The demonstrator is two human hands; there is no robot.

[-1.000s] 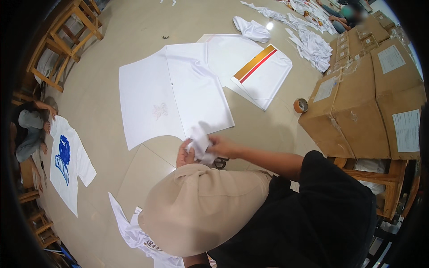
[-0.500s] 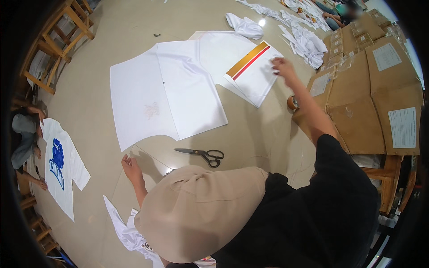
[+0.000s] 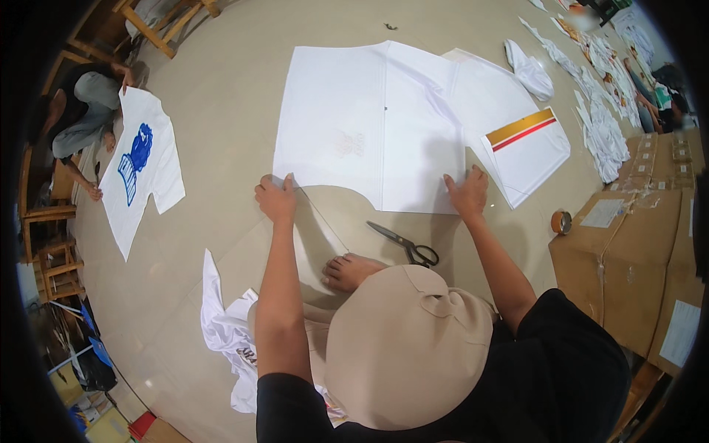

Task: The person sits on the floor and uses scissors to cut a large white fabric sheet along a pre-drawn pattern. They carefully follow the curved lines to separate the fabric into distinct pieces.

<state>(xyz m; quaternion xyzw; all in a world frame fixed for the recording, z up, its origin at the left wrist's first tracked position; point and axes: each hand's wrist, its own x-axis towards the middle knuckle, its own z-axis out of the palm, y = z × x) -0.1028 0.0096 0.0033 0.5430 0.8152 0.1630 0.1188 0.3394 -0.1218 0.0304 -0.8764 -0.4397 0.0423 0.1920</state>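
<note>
A large white fabric panel lies flat on the floor before me, with a seam or fold line down it and a faint printed patch. My left hand touches its near left corner, thumb and fingers apart. At the near right edge, my right hand rests with its fingers spread. Black-handled scissors lie between my arms, below the panel. Beyond my right hand, a white piece with a gold and red stripe overlaps another white fabric piece.
Cardboard boxes with a tape roll stand at the right. Crumpled white cloth lies near my left arm; more cloth lies far right. At the left, another person handles a white shirt with a blue print, beside wooden stools.
My right hand has come from beside the striped piece to the panel's near right edge. My left hand has reached forward to the near left corner. The view has shifted, and my foot now shows.
</note>
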